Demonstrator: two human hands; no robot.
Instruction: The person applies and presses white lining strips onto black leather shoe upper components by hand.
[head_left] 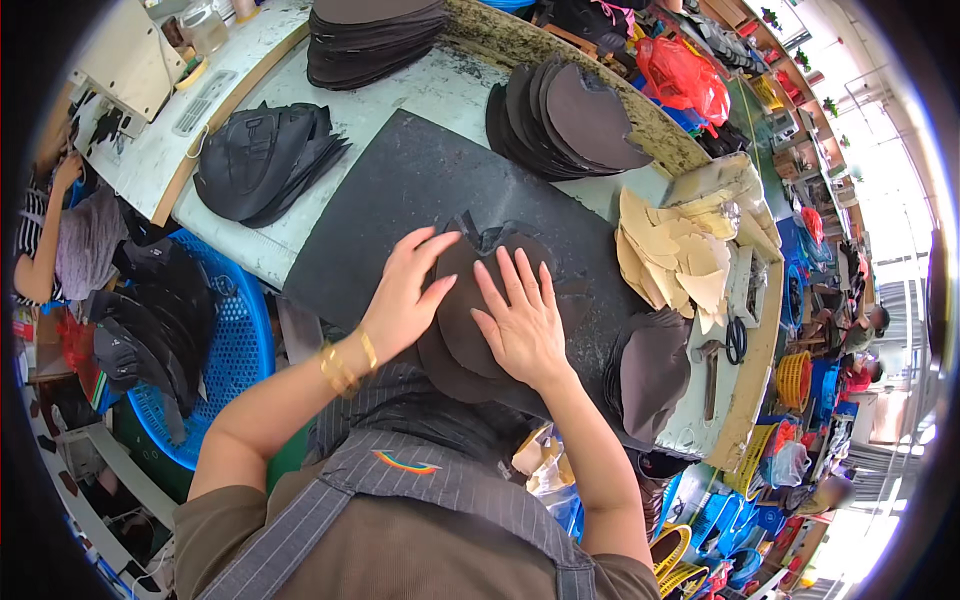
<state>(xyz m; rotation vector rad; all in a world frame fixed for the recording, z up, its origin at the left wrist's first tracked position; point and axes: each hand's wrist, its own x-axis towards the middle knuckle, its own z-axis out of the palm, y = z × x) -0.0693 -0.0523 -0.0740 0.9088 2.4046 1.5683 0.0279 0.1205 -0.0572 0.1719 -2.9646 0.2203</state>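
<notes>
Both hands lie flat on a brown leather piece (470,320) in the middle of a dark mat (400,190). Left hand (405,295), fingers spread, presses its left edge; right hand (520,320), fingers fanned, presses its centre. Near right sits another brown stack (655,365), beyond it tan cutouts (670,255). Far left lie black pieces (260,160); a blue basket (235,350) stands near left.

The brown leather piece (470,310) is partly covered by both flat hands — its middle cannot be seen. The dark stack (375,35) at the worktop's far end is cut off by the picture's edge. The scissors (736,340) are too small to detail.
</notes>
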